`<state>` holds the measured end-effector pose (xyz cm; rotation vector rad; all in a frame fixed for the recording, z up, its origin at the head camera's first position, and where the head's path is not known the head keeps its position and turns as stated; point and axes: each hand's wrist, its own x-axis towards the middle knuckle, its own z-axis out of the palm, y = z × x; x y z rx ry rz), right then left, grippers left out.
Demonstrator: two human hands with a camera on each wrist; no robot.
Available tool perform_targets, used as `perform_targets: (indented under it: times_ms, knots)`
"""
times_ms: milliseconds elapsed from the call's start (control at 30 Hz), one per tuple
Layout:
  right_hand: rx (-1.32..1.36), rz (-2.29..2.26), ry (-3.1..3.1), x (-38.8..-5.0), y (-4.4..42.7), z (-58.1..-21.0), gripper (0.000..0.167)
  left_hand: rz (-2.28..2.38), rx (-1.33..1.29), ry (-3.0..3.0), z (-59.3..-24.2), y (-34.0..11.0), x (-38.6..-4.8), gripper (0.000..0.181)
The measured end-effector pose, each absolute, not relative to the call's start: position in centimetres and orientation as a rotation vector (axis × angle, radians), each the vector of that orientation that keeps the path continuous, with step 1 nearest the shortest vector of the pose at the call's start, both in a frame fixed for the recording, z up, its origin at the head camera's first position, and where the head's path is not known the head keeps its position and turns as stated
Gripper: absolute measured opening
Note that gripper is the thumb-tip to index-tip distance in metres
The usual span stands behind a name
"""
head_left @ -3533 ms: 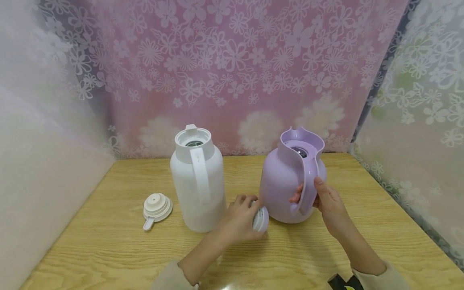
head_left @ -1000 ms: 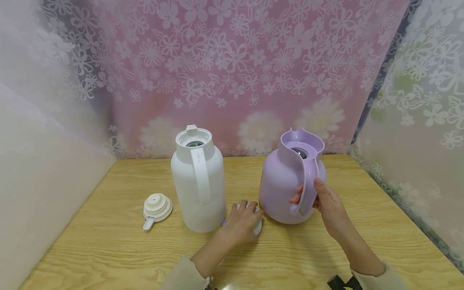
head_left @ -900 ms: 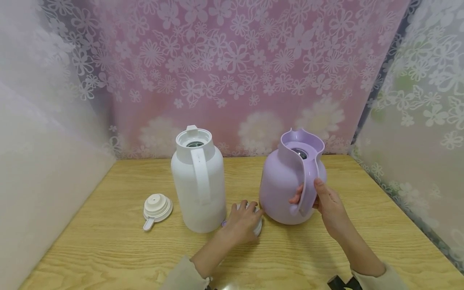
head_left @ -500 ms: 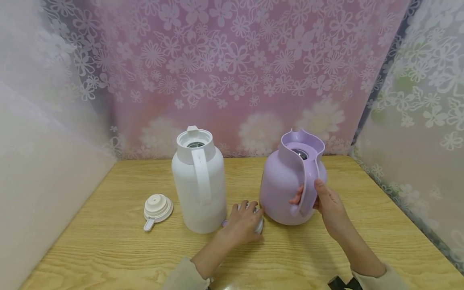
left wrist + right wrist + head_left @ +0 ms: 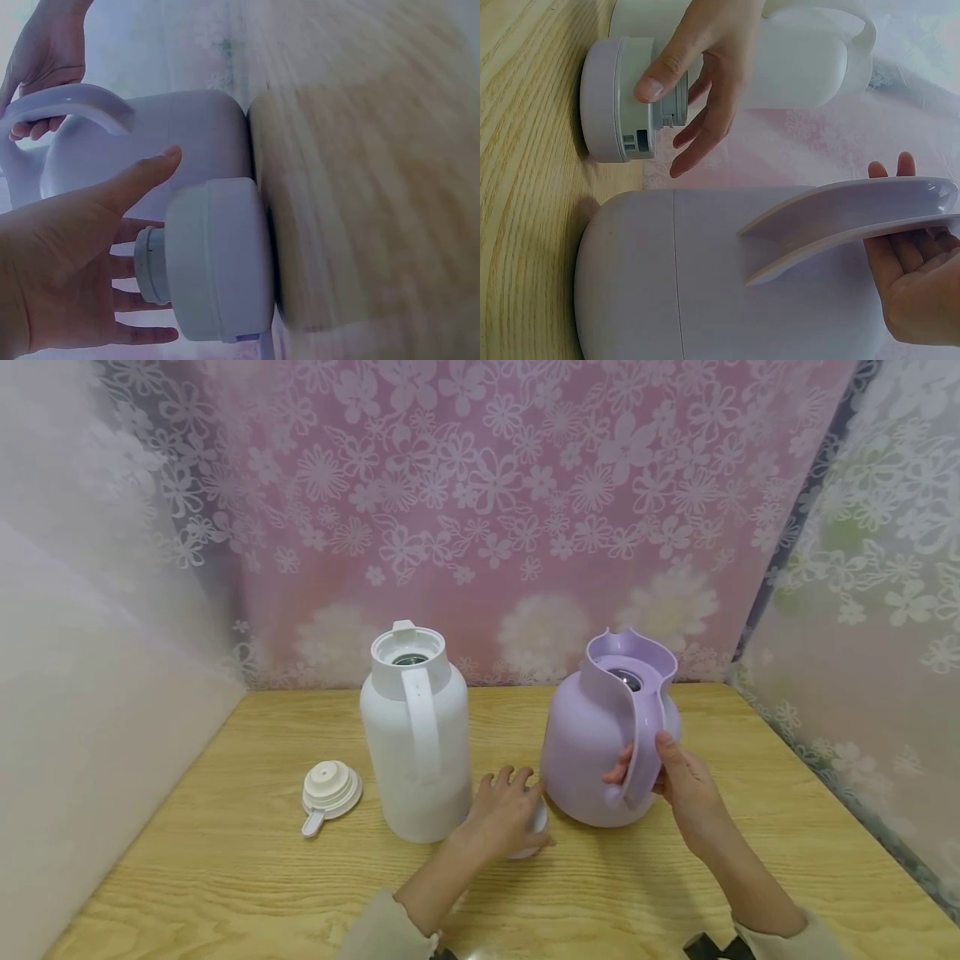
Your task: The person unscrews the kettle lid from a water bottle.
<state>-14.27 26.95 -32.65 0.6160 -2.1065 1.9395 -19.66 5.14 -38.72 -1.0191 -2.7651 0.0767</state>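
A lilac thermos jug (image 5: pixel 581 743) stands uncovered on the right, and my right hand (image 5: pixel 690 789) holds its handle, fingers through the loop. Between the two jugs, a lilac-and-white jug lid (image 5: pixel 221 262) sits upside down on the table, its narrow grey plug facing up. Over that lid is my left hand (image 5: pixel 498 818), its fingers spread and thumb stretched out; the head view shows the lid mostly covered by it. A white thermos jug (image 5: pixel 416 752), also uncovered, stands just beyond the left hand.
Left of the white jug lies a cream stepped lid (image 5: pixel 330 789) with a small tab. The wood-grain table (image 5: pixel 225 877) meets a pink floral curtain (image 5: pixel 480 527) behind. A black object (image 5: pixel 716 946) shows by the right sleeve.
My left hand has lowered the lilac lid from a tilted hold to upside down on the table, and its fingers have now spread off it. The right hand stays on the handle.
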Motion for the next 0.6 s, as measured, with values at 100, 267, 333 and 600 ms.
perform_targets:
  times_ms: [100, 267, 333, 600]
  knots:
    - [0.658, 1.951, -2.101, -14.3, 27.2, -32.6, 0.046, 0.081, -0.999, -2.752, -38.2, 5.3, -19.6, 0.075]
    - [0.694, 1.968, -2.102, -14.2, 27.5, -32.4, 0.045, 0.035, -0.972, -2.717, -36.6, 5.6, -19.6, 0.073]
    - [0.693, 1.969, -2.113, -14.1, 27.6, -32.2, 0.046, 0.022, -0.968, -2.704, -35.9, 5.7, -19.6, 0.072]
    - [0.699, 1.935, -2.216, -14.1, 28.9, -31.5, 0.048, -0.052, -0.866, -2.768, -33.3, 6.0, -20.1, 0.071]
